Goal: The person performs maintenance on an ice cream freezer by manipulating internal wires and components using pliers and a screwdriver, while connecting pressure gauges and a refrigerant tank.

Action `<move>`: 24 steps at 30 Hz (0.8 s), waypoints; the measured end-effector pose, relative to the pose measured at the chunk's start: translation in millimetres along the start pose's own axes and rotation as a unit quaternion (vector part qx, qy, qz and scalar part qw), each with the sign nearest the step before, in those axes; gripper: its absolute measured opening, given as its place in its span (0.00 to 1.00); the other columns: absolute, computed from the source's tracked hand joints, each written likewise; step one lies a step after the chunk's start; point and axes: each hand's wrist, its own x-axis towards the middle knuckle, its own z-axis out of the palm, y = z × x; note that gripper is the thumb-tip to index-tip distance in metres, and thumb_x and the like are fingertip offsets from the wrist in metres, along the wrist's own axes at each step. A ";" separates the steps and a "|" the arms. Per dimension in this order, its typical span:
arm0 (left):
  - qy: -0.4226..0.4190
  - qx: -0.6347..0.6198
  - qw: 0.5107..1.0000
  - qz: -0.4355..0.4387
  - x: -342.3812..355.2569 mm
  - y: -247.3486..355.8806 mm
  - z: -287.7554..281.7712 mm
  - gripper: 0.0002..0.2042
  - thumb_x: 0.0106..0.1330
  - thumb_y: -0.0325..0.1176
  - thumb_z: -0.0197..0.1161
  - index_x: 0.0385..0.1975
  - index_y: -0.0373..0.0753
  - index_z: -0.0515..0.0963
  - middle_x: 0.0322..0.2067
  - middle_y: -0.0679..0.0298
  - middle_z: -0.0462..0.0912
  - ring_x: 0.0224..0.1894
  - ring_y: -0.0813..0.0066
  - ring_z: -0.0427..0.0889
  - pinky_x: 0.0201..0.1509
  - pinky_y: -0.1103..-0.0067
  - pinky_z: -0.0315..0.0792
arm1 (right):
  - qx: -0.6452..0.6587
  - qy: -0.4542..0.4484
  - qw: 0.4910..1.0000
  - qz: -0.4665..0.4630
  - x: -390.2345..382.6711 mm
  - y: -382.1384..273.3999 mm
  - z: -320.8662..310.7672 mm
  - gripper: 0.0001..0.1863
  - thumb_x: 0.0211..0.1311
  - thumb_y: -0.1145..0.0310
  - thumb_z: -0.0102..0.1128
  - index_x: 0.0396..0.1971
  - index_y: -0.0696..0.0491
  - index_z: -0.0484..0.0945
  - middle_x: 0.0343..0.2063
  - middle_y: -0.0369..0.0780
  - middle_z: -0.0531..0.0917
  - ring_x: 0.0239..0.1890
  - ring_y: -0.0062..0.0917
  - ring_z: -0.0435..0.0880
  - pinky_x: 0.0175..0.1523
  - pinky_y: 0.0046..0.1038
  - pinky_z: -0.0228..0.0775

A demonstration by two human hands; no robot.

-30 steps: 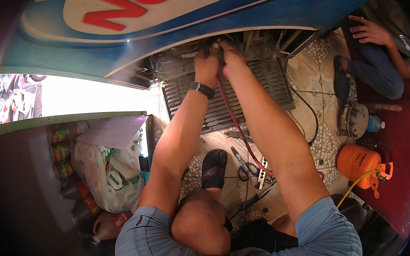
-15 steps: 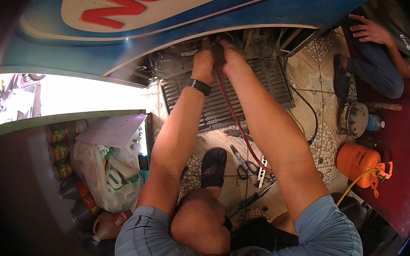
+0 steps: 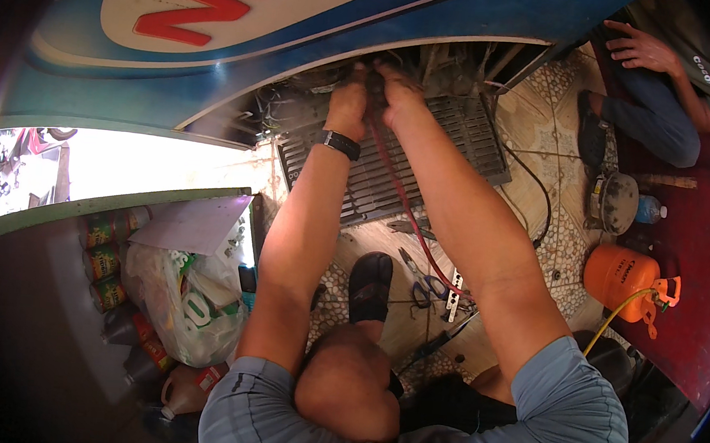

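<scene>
My left hand [image 3: 348,102] and my right hand [image 3: 401,97] reach into the dark lower opening [image 3: 432,62] of a blue cabinet [image 3: 501,14]. Their fingers appear closed on something among the shadowed parts, which I cannot make out. A red hose [image 3: 395,183] runs down from between them across a dark slatted grille [image 3: 468,139] on the floor, passing under my right forearm. Loose wiring [image 3: 268,108] shows at the opening's left. Below the grille lie scissors [image 3: 428,288], a perforated metal bar [image 3: 453,302] and other tools.
Another person's hand [image 3: 639,48] and bent leg [image 3: 650,119] are at upper right, beside a round metal pot [image 3: 620,203], blue bottle [image 3: 650,211] and orange gas cylinder [image 3: 619,277]. On the left, a plastic bag [image 3: 184,308] and stacked cans [image 3: 101,261] sit beside a green-edged ledge [image 3: 126,201].
My left hand and wrist have shifted slightly left and upward, widening the gap to my right hand, which stays at the opening. The other person has hardly moved.
</scene>
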 end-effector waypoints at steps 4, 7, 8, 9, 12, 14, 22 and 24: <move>-0.038 -0.005 0.996 0.077 -5.5 -4.4 4.0 0.25 0.70 0.43 0.62 0.60 0.34 0.71 0.55 0.59 0.78 0.50 0.68 0.78 0.52 0.74 0.71 | 0.011 0.000 0.999 -0.030 1.1 2.4 1.8 0.18 0.59 0.69 0.68 0.48 0.57 0.77 0.46 0.43 0.82 0.45 0.32 0.81 0.50 0.34 0.76; -0.003 0.000 0.993 0.120 3.6 -13.2 4.2 0.23 0.73 0.44 0.56 0.56 0.30 0.73 0.52 0.56 0.78 0.49 0.68 0.78 0.51 0.76 0.72 | 0.036 -0.024 0.999 -0.009 4.3 2.1 1.6 0.18 0.59 0.70 0.68 0.48 0.57 0.77 0.46 0.43 0.82 0.45 0.32 0.82 0.50 0.33 0.77; 0.006 -0.010 0.998 0.062 4.3 -11.3 6.4 0.23 0.72 0.43 0.58 0.57 0.31 0.73 0.53 0.57 0.78 0.49 0.68 0.78 0.52 0.75 0.72 | 0.023 -0.015 1.000 -0.006 7.6 -0.4 -1.0 0.18 0.59 0.69 0.68 0.48 0.58 0.77 0.46 0.43 0.82 0.45 0.32 0.82 0.50 0.33 0.77; 0.015 -0.019 1.000 0.005 5.9 -7.2 7.6 0.23 0.71 0.42 0.61 0.59 0.31 0.72 0.54 0.58 0.78 0.50 0.69 0.78 0.52 0.74 0.72 | 0.010 -0.005 1.000 -0.003 10.5 -3.0 -3.7 0.18 0.59 0.69 0.69 0.48 0.58 0.77 0.46 0.43 0.82 0.45 0.31 0.82 0.50 0.32 0.76; 0.006 0.000 1.000 -0.004 9.2 -5.5 -2.0 0.24 0.69 0.41 0.63 0.58 0.32 0.72 0.53 0.59 0.79 0.49 0.69 0.78 0.51 0.73 0.72 | 0.003 0.013 1.000 0.017 0.5 -1.0 1.8 0.19 0.59 0.69 0.69 0.48 0.59 0.77 0.46 0.43 0.82 0.45 0.31 0.82 0.50 0.31 0.76; -0.002 0.007 1.000 0.020 8.2 -5.2 0.6 0.23 0.69 0.41 0.64 0.58 0.32 0.72 0.52 0.58 0.79 0.48 0.68 0.79 0.49 0.73 0.73 | 0.005 0.017 1.000 0.004 -3.0 -2.5 1.5 0.19 0.59 0.70 0.68 0.48 0.59 0.77 0.46 0.43 0.82 0.46 0.31 0.82 0.50 0.32 0.76; -0.045 -0.076 0.992 0.094 8.5 -19.0 8.1 0.21 0.68 0.34 0.64 0.57 0.31 0.72 0.51 0.56 0.79 0.48 0.66 0.80 0.51 0.69 0.75 | 0.035 -0.021 0.998 -0.041 1.6 -1.5 0.2 0.18 0.59 0.71 0.68 0.48 0.59 0.78 0.45 0.43 0.82 0.48 0.31 0.81 0.51 0.34 0.75; -0.027 -0.071 0.994 0.078 5.7 -21.8 2.1 0.20 0.69 0.35 0.64 0.56 0.31 0.73 0.51 0.56 0.79 0.49 0.67 0.79 0.52 0.69 0.75 | 0.025 -0.003 1.000 -0.018 0.1 1.9 2.6 0.18 0.59 0.72 0.67 0.48 0.60 0.77 0.45 0.44 0.82 0.47 0.32 0.81 0.49 0.35 0.76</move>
